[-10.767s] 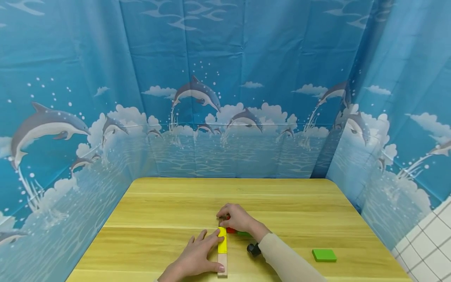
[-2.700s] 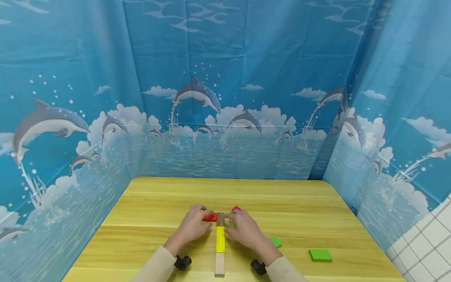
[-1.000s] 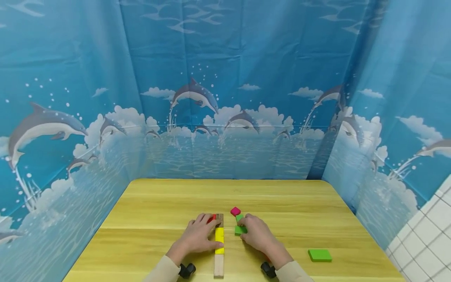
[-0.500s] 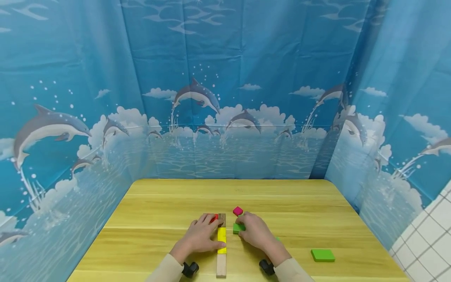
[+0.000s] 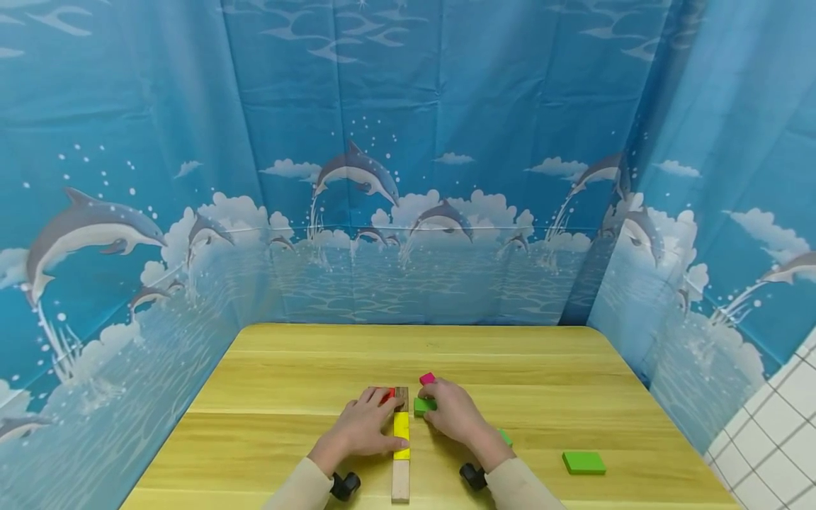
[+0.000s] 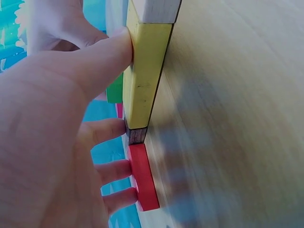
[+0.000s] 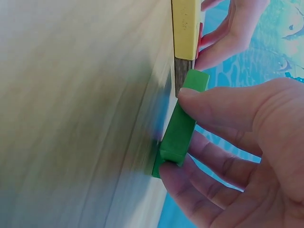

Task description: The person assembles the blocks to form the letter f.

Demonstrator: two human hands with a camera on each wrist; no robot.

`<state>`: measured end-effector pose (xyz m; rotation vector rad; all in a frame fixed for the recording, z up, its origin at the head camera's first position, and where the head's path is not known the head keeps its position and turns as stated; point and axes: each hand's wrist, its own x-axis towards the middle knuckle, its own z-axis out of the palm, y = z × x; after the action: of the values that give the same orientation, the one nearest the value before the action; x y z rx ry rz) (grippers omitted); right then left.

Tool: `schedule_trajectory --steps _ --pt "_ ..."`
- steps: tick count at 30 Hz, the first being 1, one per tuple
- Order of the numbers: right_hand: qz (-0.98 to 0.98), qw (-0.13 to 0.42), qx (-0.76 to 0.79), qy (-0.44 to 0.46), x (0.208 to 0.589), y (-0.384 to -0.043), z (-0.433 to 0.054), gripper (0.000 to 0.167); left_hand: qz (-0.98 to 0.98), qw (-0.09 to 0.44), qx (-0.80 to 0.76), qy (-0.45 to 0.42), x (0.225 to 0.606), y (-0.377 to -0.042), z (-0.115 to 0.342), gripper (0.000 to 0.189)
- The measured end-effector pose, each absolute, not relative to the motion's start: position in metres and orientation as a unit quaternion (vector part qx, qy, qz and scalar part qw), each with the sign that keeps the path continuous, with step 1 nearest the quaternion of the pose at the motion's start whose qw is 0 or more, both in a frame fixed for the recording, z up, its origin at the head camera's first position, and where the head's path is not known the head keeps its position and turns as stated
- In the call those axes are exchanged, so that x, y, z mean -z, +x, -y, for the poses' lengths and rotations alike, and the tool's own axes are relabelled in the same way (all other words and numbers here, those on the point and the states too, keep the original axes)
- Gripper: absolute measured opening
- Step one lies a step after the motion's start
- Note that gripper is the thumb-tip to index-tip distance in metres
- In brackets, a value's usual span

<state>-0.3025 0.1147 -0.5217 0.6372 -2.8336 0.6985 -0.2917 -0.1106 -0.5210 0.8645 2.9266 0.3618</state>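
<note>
A line of wooden blocks runs away from me: a pale block (image 5: 400, 483), a yellow block (image 5: 401, 432), then a dark brown block (image 5: 404, 392) at the far end. To the left of the brown one lies a red block (image 6: 144, 175). My left hand (image 5: 363, 427) rests over these with fingers spread, fingertips on the red and brown blocks, thumb on the yellow one. My right hand (image 5: 457, 414) pinches a green block (image 7: 180, 130) between thumb and fingers, just right of the brown block. Part of another green block (image 7: 156, 167) shows behind it.
Beyond my right hand sits a small magenta block (image 5: 427, 379). One green block (image 5: 506, 438) is partly hidden by my right wrist, and another green block (image 5: 584, 463) lies farther right on the wooden table (image 5: 293, 368). Dolphin-printed curtains (image 5: 408, 156) surround the table.
Over the last second my right hand has slid the green block left towards the brown block. The left hand stays put. Earlier, the red block passed from the line's right side to its left.
</note>
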Motion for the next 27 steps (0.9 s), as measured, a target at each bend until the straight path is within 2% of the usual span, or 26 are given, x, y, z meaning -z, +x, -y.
schedule_trajectory --steps 27 --pt "0.952 0.085 -0.196 0.219 0.516 -0.324 -0.101 0.027 -0.953 0.043 -0.097 0.285 0.516 -0.289 0.113 0.082"
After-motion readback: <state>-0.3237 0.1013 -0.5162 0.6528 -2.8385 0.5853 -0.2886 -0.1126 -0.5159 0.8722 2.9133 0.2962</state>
